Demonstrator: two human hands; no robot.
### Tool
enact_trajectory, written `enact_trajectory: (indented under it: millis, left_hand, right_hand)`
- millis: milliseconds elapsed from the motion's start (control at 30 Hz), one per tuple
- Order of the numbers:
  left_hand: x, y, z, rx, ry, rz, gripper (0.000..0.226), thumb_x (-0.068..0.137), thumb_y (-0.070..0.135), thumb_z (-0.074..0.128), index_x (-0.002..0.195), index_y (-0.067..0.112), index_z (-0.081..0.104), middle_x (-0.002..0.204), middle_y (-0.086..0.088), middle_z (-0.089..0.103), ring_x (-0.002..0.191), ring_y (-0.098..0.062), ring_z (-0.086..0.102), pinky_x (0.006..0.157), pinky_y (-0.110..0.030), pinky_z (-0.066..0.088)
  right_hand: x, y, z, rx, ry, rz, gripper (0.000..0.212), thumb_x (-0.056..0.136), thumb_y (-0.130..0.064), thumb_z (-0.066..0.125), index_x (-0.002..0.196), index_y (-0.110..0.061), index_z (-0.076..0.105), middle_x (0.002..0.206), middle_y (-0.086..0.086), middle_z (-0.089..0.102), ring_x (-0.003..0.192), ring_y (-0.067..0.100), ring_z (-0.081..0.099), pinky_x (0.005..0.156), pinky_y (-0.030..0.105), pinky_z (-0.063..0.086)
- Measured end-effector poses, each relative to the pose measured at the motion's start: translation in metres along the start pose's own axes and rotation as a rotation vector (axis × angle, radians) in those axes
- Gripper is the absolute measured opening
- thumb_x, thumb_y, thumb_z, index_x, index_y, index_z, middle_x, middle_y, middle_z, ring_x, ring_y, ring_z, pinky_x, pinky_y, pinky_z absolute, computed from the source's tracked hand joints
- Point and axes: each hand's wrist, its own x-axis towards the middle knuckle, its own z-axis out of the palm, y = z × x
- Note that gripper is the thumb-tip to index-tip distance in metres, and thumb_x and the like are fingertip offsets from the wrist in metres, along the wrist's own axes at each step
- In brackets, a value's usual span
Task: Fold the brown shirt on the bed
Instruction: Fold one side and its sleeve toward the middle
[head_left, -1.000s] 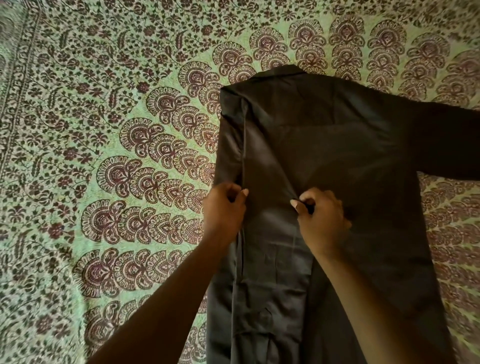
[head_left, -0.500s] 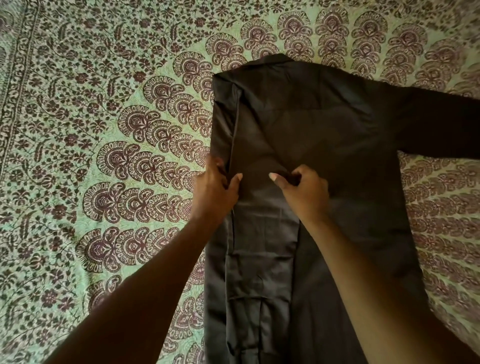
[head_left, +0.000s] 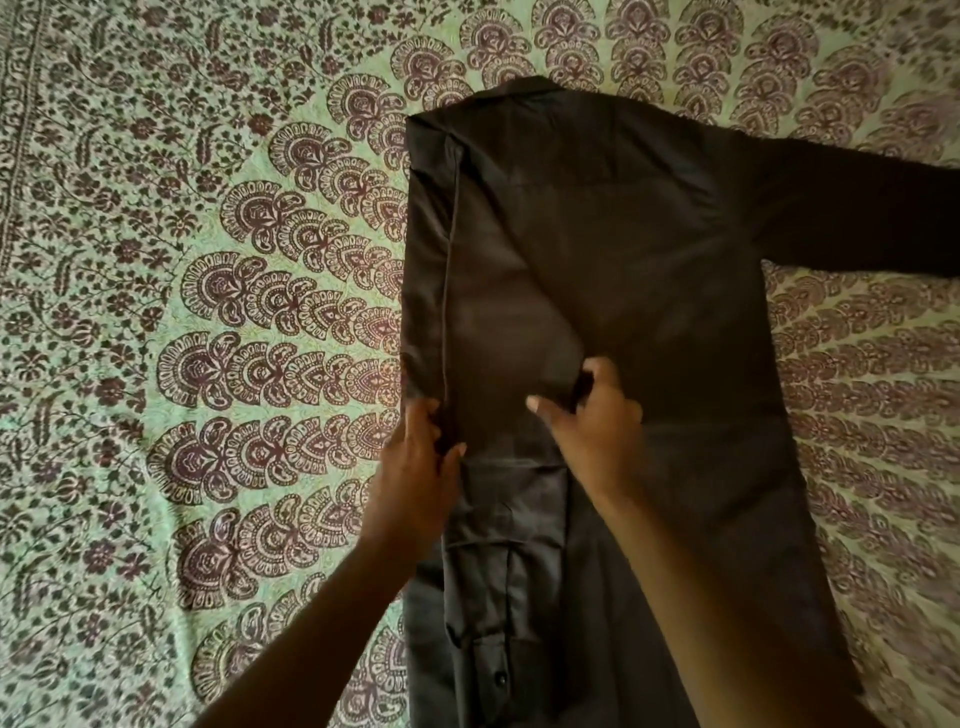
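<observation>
The brown shirt lies back-up on the bed, spread over a green patterned bedsheet, collar toward the far side and hem toward the person. Its left side is already turned in over the back, with the left sleeve laid lengthwise down the folded panel so that the cuff and a button point toward the hem; this placement keeps the sleeve inside the shirt's outline, which appears to be the purpose. The right sleeve is extended outward across the sheet, not yet folded. The left hand grips the outer edge of the folded sleeve, fingers and thumb curled on the cloth beside the side crease. The right hand pinches the inner edge of the same sleeve, thumb forward and fingers curled over a gathered bit of fabric. Holding both edges at once lets the sleeve be squared and drawn flat along the panel; some wrinkling shows below the hands. In my judgement the left-side fold is being finished, and the right side and the lengthwise folds remain outstanding.
</observation>
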Motion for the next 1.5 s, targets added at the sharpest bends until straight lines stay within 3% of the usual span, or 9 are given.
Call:
enact_trajectory:
  millis: [167,367,500,600,733,900,1067,1267,1500]
  left_hand:
    - [-0.072,-0.025,0.009,0.112,-0.138,0.008,0.051,0.093,0.026,0.07,0.137,0.025,0.044,0.133,-0.002,0.052,0.089,-0.028,0.07,0.071,-0.048,0.061]
    - [-0.095,-0.047,0.016,0.122,-0.231,0.103,0.036,0.08,0.024,0.085,0.108,0.012,0.066,0.135,-0.004,0.044,0.074,-0.017,0.063,0.064,-0.034,0.061]
    - [-0.106,-0.046,0.019,0.081,-0.248,0.125,0.075,0.072,0.024,0.091,0.137,0.011,0.057,0.145,-0.002,0.034,0.078,-0.01,0.06,0.074,-0.016,0.054]
    - [-0.115,-0.044,0.02,0.092,-0.263,0.124,0.095,0.069,0.019,0.093,0.15,0.011,0.044,0.154,-0.005,0.023,0.112,-0.022,0.057,0.09,-0.023,0.056]
    - [-0.132,-0.052,0.024,0.016,-0.267,0.209,0.104,0.062,0.005,0.096,0.151,0.005,0.042,0.155,-0.008,0.014,0.129,-0.024,0.045,0.08,-0.008,0.055]
    - [-0.149,-0.055,0.033,0.029,-0.231,0.241,0.099,0.061,0.003,0.095,0.146,0.004,0.046,0.154,-0.006,0.011,0.129,-0.028,0.046,0.083,-0.022,0.061]
    - [-0.161,-0.049,0.037,0.17,-0.182,0.206,0.096,0.06,0.018,0.097,0.143,0.007,0.049,0.154,-0.015,0.014,0.139,-0.036,0.037,0.098,-0.05,0.058]
    - [-0.165,-0.035,0.024,0.615,-0.201,0.217,0.12,0.06,0.069,0.083,0.159,0.037,0.023,0.169,0.007,-0.011,0.149,-0.03,0.015,0.112,-0.06,0.029]
    - [-0.15,-0.05,0.024,0.669,-0.351,0.163,0.134,0.06,0.089,0.065,0.157,0.045,-0.016,0.165,0.023,-0.025,0.156,-0.021,-0.018,0.116,-0.07,0.006]
  right_hand:
    - [-0.082,0.034,0.007,-0.106,-0.07,-0.055,0.076,0.083,-0.052,0.078,0.142,-0.031,0.036,0.092,-0.006,0.07,0.094,0.021,0.071,0.066,0.035,0.057]
    - [-0.114,0.075,-0.006,0.128,-0.11,0.042,0.086,0.075,-0.024,0.09,0.147,-0.026,0.044,0.064,-0.016,0.069,0.067,-0.011,0.064,0.065,0.001,0.046]
    - [-0.126,0.092,-0.005,0.028,-0.284,-0.007,0.113,0.066,-0.037,0.094,0.153,-0.049,0.023,0.07,-0.014,0.072,0.071,0.002,0.07,0.079,0.035,0.062]
    - [-0.13,0.101,-0.008,-0.051,-0.294,-0.043,0.114,0.071,-0.034,0.092,0.155,-0.052,0.018,0.07,-0.012,0.072,0.073,0.0,0.069,0.08,0.034,0.062]
    - [-0.146,0.105,-0.013,-0.03,-0.402,-0.07,0.127,0.066,-0.031,0.095,0.152,-0.062,0.006,0.072,-0.006,0.072,0.072,0.004,0.07,0.078,0.031,0.062]
    - [-0.164,0.121,-0.013,0.01,-0.452,-0.092,0.136,0.068,-0.022,0.095,0.154,-0.06,-0.002,0.069,-0.003,0.072,0.066,0.002,0.07,0.064,0.014,0.055]
    - [-0.171,0.132,-0.001,-0.024,-0.336,-0.151,0.127,0.069,-0.026,0.094,0.159,-0.049,0.007,0.068,-0.006,0.068,0.066,0.004,0.067,0.077,0.024,0.058]
    - [-0.18,0.133,0.018,-0.449,0.011,-0.543,0.09,0.068,-0.048,0.089,0.145,-0.028,0.044,0.13,0.002,0.049,0.119,0.026,0.05,0.086,0.043,0.056]
    - [-0.179,0.153,0.024,-0.614,-0.22,-0.671,0.077,0.073,-0.049,0.082,0.142,-0.043,0.05,0.166,-0.014,0.024,0.151,0.013,0.028,0.095,0.049,0.034]
